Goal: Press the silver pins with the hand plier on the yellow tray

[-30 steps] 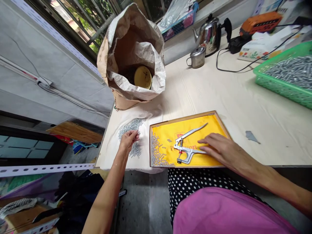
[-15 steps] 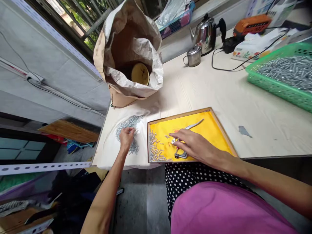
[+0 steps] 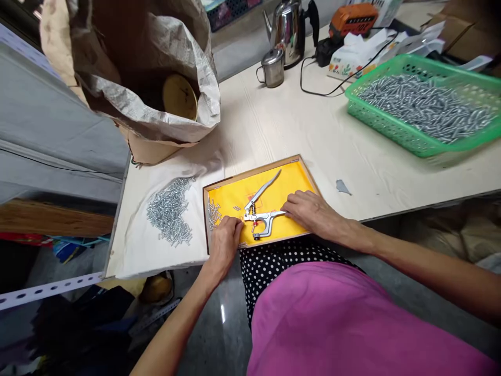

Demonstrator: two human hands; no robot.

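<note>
A pair of snap-fastener pliers (image 3: 266, 215) lies in a shallow yellow-lined tray (image 3: 225, 196), its handles spread and its jaws toward the left. My right hand (image 3: 313, 211) is closed at the end of the lower handle, fingers curled on it. Over the tray's left front part is my left hand (image 3: 225, 240), thumb and forefinger pinched near the jaws; what they hold, if anything, is too small to make out. Small metal pins (image 3: 213, 213) lie scattered along the tray's left side, partly hidden by that hand. Left of the tray, a pile of similar pins (image 3: 170, 209) rests on white cloth (image 3: 135, 245).
A large open paper sack (image 3: 156, 149) stands at the back left, with a round yellowish container (image 3: 180, 97) inside. A green basket (image 3: 410, 141) full of metal pieces sits at the right. Behind are a metal cup (image 3: 273, 69), a kettle (image 3: 288, 34) and a black cord (image 3: 321, 94).
My left hand has moved from the pin pile to the tray beside the jaws. My right hand has shifted from over the jaws to the handle end. The view has turned right.
</note>
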